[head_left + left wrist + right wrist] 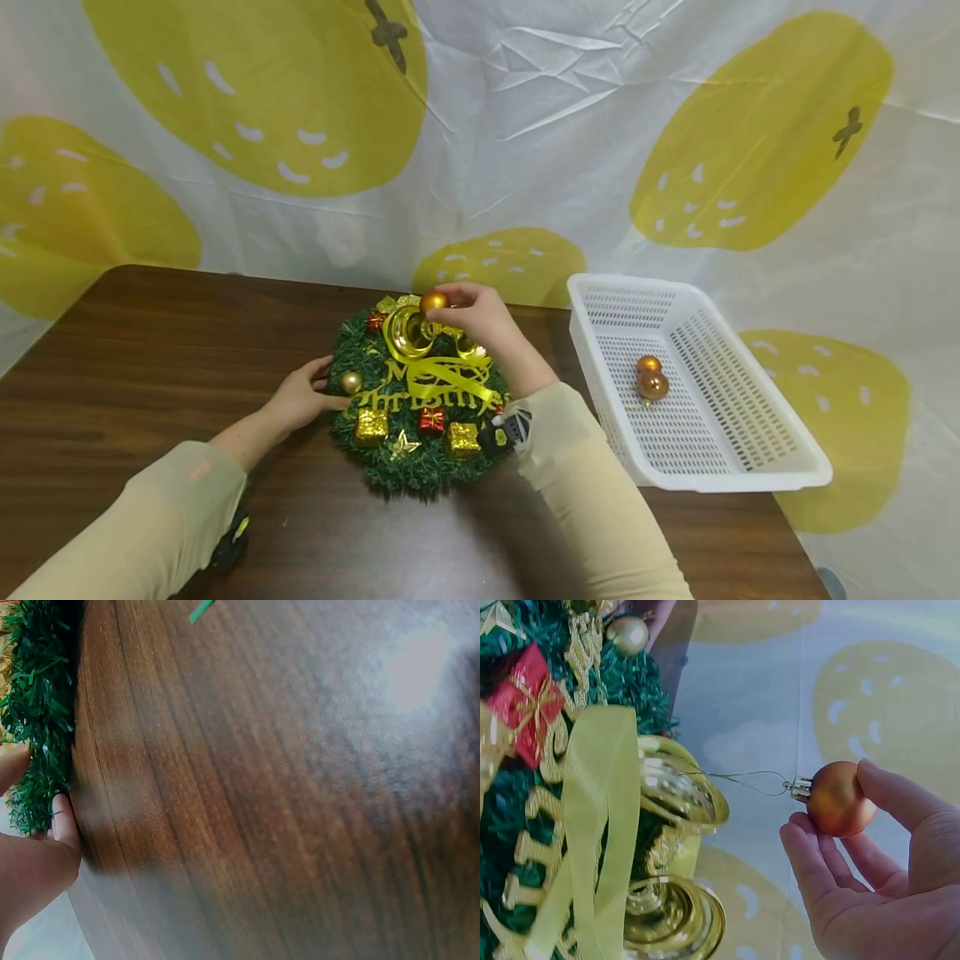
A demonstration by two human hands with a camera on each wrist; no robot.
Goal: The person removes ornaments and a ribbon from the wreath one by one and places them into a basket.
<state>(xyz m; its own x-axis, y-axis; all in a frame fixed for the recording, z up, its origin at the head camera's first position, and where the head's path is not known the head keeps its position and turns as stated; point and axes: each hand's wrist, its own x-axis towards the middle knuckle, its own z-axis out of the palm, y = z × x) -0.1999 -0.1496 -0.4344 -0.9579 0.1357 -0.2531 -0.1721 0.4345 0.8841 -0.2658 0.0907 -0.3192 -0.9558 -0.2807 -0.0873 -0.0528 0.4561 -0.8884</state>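
A green tinsel wreath with gold "Merry Christmas" lettering lies on the wooden table. My left hand grips its left edge, thumb toward the top and fingers at the side; the left wrist view shows fingers against the tinsel. Above the wreath's upper part, my right hand pinches a small orange bauble between thumb and fingertips. From the bauble's silver cap a thin string loop stretches toward the gold bells. A yellow ribbon hangs across the lettering.
Right of the wreath stands a white plastic basket holding an orange bauble and a copper-coloured bauble. Gift boxes, a gold bauble and a star decorate the wreath. A lemon-print cloth hangs behind the table.
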